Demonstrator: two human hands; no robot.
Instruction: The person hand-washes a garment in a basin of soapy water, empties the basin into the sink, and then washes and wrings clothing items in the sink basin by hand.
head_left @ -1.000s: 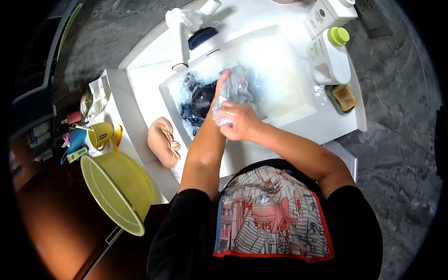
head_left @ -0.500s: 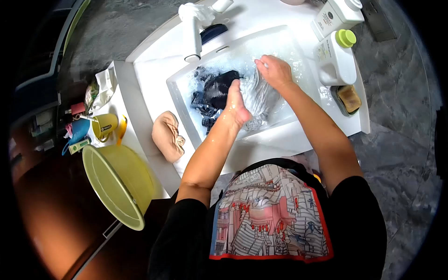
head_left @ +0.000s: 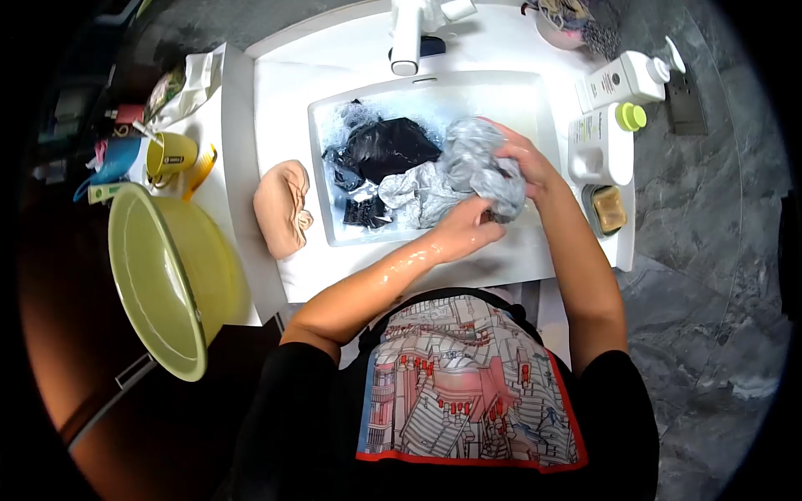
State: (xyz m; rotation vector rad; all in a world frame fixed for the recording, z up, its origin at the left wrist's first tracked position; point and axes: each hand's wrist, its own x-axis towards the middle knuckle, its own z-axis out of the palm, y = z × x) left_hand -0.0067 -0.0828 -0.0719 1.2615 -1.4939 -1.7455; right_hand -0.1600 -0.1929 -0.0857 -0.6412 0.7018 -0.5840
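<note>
In the white sink [head_left: 547, 108], a wet grey garment [head_left: 480, 154] is bunched up between my two hands. My right hand [head_left: 528, 160] grips its right side, fingers curled behind the folds. At the lower edge of the bundle, my left hand [head_left: 469, 230] pinches the fabric between thumb and fingers. Part of the light grey cloth [head_left: 418, 194] trails left into the basin; whether it is one piece with the bundle I cannot tell. Black clothing [head_left: 388, 150] lies soaking in sudsy water to the left, clear of both hands.
A white faucet [head_left: 407, 42] overhangs the sink's back edge. Bottles [head_left: 600, 149] and a soap dish [head_left: 608, 209] line the right side. On the left are a folded beige cloth [head_left: 282, 209], a tilted yellow-green basin [head_left: 188, 275] and a yellow cup [head_left: 171, 154].
The grey garment, stretched between my hands before, is now gathered into a bundle. My left hand has moved right and lower, my right hand lower. The whole view has shifted.
</note>
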